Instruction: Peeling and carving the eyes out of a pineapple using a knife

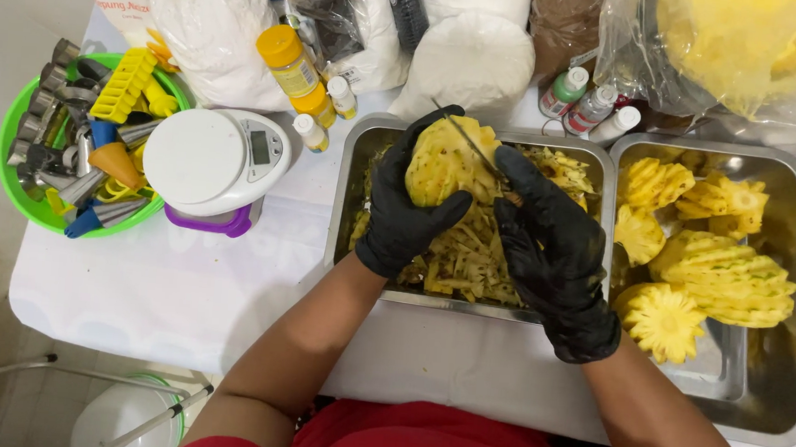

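A peeled pineapple [441,166] is held above the left steel tray [348,201], which serves as the landmark for all positions given here. The left hand [410,217], covered by a black glove, is wrapped around the lower side of the fruit, with its fingers [428,128] curled and pressed against the yellow flesh. The right hand [550,248], also gloved in black, is positioned just to the right of the fruit, above the same tray; its fingers [523,172] are closed around the handle of a thin knife [467,137], whose blade is laid diagonally across the top of the pineapple. The tray beneath both hands is filled with pineapple trimmings [470,257]. Touching the right side of this tray, a second steel tray [760,389] is set, in which several peeled pineapples [726,274] are lying. To the left of the landmark tray, a white kitchen scale [211,159] on a purple base is placed on the table [170,282], and further left a green bowl [17,197] packed with metal and plastic cutters is found. Behind the landmark tray, small bottles [317,110] and white bags [470,56] are arranged. A clear bag of yellow fruit [746,47] is located behind the second tray.
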